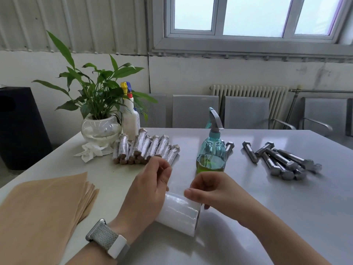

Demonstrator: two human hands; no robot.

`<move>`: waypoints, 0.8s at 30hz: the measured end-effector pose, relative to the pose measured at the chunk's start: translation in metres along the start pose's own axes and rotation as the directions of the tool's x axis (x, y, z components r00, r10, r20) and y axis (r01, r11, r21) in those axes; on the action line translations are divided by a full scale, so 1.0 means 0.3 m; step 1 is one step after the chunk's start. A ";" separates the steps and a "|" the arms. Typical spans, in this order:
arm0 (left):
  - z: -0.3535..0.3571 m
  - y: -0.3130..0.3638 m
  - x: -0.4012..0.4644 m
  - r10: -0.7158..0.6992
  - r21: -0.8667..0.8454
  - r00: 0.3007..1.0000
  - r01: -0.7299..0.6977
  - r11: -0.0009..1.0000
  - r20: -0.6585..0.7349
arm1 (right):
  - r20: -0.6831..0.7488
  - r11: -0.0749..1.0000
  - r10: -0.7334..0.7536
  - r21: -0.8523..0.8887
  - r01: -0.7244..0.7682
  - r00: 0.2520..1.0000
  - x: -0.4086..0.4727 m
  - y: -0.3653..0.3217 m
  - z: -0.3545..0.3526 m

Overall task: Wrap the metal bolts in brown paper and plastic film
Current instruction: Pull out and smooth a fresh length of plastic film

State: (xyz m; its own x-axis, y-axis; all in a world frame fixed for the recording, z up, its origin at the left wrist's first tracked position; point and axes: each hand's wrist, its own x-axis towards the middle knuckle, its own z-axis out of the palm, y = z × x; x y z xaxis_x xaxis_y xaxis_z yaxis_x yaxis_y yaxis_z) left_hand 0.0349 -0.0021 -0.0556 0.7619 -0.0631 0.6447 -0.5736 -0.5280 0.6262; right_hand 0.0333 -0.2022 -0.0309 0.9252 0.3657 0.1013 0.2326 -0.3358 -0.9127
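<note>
Roll of plastic film [179, 215]: lying on its side on the table [267, 207], between your hands. Your left hand [147, 190]: fingers curled over the roll's left end, pinching at the film. Your right hand [210, 190]: fingers curled, thumb on the roll's top. Left of the roll: stack of brown paper [44, 207]. Beyond it: wrapped bolts [145, 150]; spray bottle [211, 148]. Far right of it: bare metal bolts [282, 159].

One head-worn view — looking forward and down, close over the table [248, 217] (wide-angle).
</note>
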 end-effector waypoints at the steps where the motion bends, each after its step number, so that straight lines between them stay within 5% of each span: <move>1: -0.003 0.000 0.001 -0.004 0.006 1.000 0.004 1.000 0.000 | 0.001 1.000 -0.005 -0.006 0.005 1.000 -0.001 -0.002 -0.010; 11: -0.076 -0.031 0.041 -0.032 -0.133 0.989 0.051 0.990 0.147 | 0.010 0.997 -0.023 -0.077 0.023 1.000 0.000 0.002 -0.051; 18: -0.111 -0.046 0.067 -0.163 -0.321 0.970 0.215 0.922 0.182 | -0.024 0.989 -0.067 -0.133 0.063 0.997 0.005 0.010 -0.055; 21: -0.104 -0.029 0.091 -0.149 -0.181 0.948 0.205 0.962 0.280 | -0.023 0.984 -0.089 -0.156 0.084 0.996 0.003 0.008 -0.053; 24: -0.090 0.004 0.136 -0.088 0.103 0.905 0.049 0.993 0.417 | -0.023 0.985 -0.102 -0.143 0.098 0.995 0.001 0.003 -0.052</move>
State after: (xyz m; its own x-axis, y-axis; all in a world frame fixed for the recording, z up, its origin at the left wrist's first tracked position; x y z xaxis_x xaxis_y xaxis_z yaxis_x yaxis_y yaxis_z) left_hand 0.0571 0.0177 -0.0166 0.8649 -0.3640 0.3456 -0.5018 -0.6151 0.6082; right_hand 0.0384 -0.2158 -0.0256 0.9034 0.3777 0.2030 0.3624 -0.4193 -0.8324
